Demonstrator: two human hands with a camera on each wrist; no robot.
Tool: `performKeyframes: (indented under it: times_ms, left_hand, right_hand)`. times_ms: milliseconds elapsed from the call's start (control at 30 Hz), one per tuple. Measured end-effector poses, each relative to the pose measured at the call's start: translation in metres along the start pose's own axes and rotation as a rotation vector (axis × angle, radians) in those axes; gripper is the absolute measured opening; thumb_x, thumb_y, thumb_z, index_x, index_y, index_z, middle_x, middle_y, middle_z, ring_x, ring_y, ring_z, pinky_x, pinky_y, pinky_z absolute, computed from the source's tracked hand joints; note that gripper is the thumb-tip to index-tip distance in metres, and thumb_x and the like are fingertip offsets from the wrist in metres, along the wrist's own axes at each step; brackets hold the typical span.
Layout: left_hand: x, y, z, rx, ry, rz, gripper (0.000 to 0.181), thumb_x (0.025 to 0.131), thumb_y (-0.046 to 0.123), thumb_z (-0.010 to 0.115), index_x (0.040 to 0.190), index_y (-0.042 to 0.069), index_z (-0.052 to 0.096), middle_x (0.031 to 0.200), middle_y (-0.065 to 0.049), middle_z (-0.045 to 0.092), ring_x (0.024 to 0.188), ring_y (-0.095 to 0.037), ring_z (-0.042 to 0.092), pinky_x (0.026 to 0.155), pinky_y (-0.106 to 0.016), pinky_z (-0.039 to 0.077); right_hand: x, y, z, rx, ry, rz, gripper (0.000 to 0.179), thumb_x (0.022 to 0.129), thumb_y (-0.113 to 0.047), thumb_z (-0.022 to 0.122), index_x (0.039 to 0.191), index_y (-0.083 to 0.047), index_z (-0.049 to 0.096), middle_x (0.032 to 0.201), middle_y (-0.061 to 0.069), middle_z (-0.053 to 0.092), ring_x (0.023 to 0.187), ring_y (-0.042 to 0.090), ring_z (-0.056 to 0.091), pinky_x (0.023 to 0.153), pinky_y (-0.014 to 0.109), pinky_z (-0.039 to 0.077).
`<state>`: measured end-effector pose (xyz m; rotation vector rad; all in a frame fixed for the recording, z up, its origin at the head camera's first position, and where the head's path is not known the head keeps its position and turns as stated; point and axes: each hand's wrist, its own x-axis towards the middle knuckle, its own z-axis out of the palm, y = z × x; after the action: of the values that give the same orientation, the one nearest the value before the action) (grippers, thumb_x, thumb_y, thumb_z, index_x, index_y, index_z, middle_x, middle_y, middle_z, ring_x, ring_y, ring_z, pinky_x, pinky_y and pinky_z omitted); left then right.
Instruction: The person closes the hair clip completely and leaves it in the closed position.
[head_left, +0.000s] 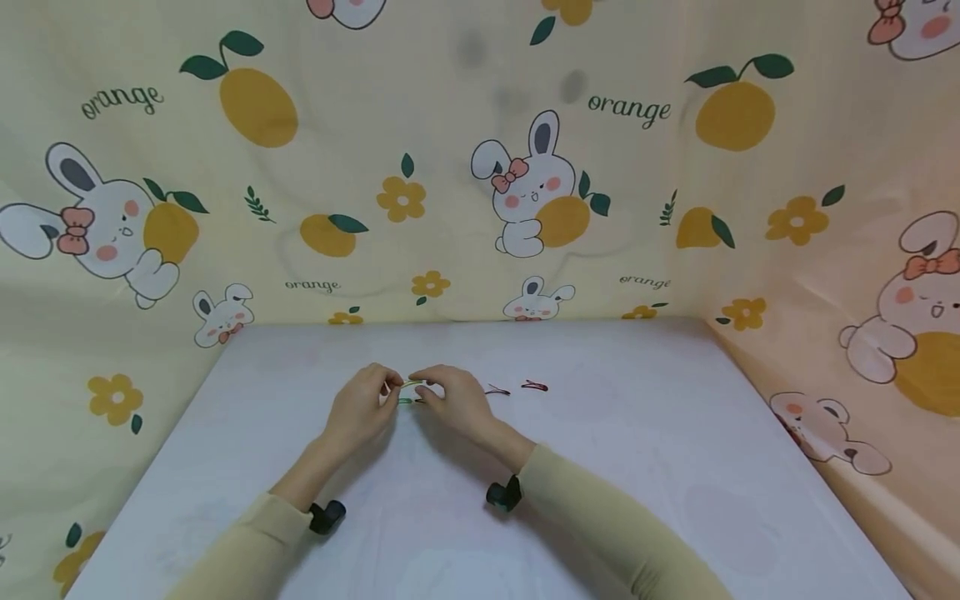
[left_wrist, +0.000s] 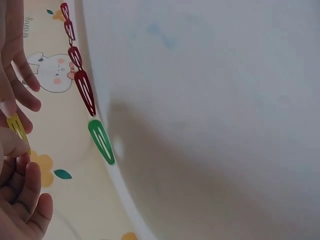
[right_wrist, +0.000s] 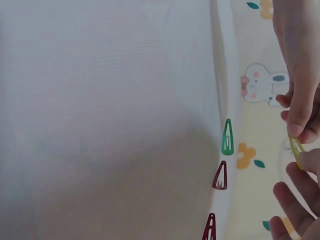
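Both hands meet over the far half of the table, with a yellow snap hair clip (head_left: 411, 384) stretched between their fingertips. My left hand (head_left: 365, 407) pinches one end of it, and my right hand (head_left: 457, 404) pinches the other. In the right wrist view the yellow hair clip (right_wrist: 296, 149) appears between the two thumbs. Just below the hands a green hair clip (head_left: 405, 401) lies on the table, its slotted shape plain in the left wrist view. Beside the green one is a dark red hair clip (left_wrist: 85, 92), partly covered by my right hand in the head view.
Further right on the white table (head_left: 637, 467) lie a dark red hair clip (head_left: 497, 390) and a red hair clip (head_left: 535, 385), in line with the others. A patterned curtain (head_left: 420, 125) with rabbits and oranges rises behind the table and along both sides.
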<state>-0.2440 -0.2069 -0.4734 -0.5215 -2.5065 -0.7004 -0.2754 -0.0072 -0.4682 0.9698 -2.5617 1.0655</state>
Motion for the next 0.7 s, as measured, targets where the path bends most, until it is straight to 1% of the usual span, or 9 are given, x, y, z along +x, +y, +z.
performKeyframes:
  times_ms: [100,200,267,367,400,533,600,700]
  left_hand:
    - [0.002,0.006,0.004,-0.008,0.012,0.017,0.015,0.086,-0.005,0.075,0.096,0.004,0.069,0.09,-0.008,0.066,0.08,-0.024,0.063,0.066,-0.036,0.054]
    - [0.004,0.011,0.009,-0.017,0.034,0.048,0.016,0.084,-0.005,0.076,0.095,0.004,0.069,0.089,-0.008,0.066,0.079,-0.026,0.064,0.066,-0.036,0.054]
    - [0.006,0.013,0.011,-0.026,0.052,0.079,0.016,0.084,-0.005,0.076,0.095,0.003,0.068,0.089,-0.008,0.066,0.079,-0.027,0.065,0.066,-0.037,0.055]
    - [0.01,0.018,0.015,-0.036,0.085,0.129,0.016,0.085,-0.005,0.075,0.096,0.003,0.067,0.09,-0.007,0.066,0.079,-0.027,0.065,0.067,-0.037,0.055]
    - [0.012,0.019,0.016,-0.039,0.099,0.145,0.017,0.085,-0.005,0.076,0.096,0.004,0.067,0.09,-0.007,0.066,0.079,-0.026,0.064,0.068,-0.036,0.055]
    - [0.018,0.026,0.022,-0.049,0.159,0.203,0.018,0.085,-0.005,0.077,0.097,0.004,0.066,0.091,-0.007,0.065,0.082,-0.024,0.063,0.071,-0.038,0.056]
    - [0.021,0.031,0.025,-0.055,0.187,0.216,0.019,0.086,-0.003,0.078,0.099,0.004,0.066,0.093,-0.007,0.065,0.085,-0.025,0.064,0.074,-0.039,0.056]
    - [0.026,0.039,0.028,-0.07,0.219,0.226,0.022,0.087,0.0,0.079,0.105,0.002,0.066,0.1,-0.01,0.065,0.089,-0.026,0.064,0.078,-0.04,0.056]
  right_hand:
    - [-0.003,0.003,-0.002,0.017,0.081,-0.024,0.019,0.098,-0.009,0.072,0.116,-0.011,0.079,0.111,0.003,0.077,0.098,0.02,0.073,0.082,0.035,0.057]
    - [-0.007,0.006,-0.005,0.043,0.133,-0.038,0.016,0.097,-0.006,0.073,0.11,-0.01,0.08,0.105,0.003,0.078,0.091,0.018,0.073,0.076,0.036,0.058]
    - [-0.009,0.009,-0.005,0.071,0.161,-0.037,0.014,0.097,-0.004,0.072,0.108,-0.008,0.079,0.103,0.004,0.078,0.09,0.017,0.072,0.075,0.039,0.059]
    - [-0.013,0.013,-0.007,0.108,0.212,-0.036,0.013,0.096,-0.001,0.072,0.106,-0.007,0.079,0.1,0.005,0.077,0.091,0.018,0.072,0.074,0.038,0.06]
    - [-0.014,0.015,-0.009,0.128,0.228,-0.036,0.013,0.096,-0.001,0.071,0.106,-0.006,0.079,0.1,0.006,0.076,0.091,0.019,0.072,0.075,0.04,0.06]
    - [-0.019,0.016,-0.016,0.166,0.302,-0.042,0.012,0.096,0.001,0.071,0.105,-0.004,0.078,0.1,0.007,0.075,0.088,0.02,0.071,0.074,0.035,0.059]
    - [-0.023,0.015,-0.021,0.196,0.342,-0.041,0.012,0.096,0.001,0.071,0.105,-0.004,0.077,0.099,0.009,0.075,0.086,0.022,0.071,0.075,0.035,0.059]
    - [-0.028,0.016,-0.028,0.237,0.402,-0.031,0.012,0.095,0.001,0.072,0.104,-0.005,0.078,0.098,0.008,0.075,0.083,0.021,0.07,0.074,0.03,0.058]
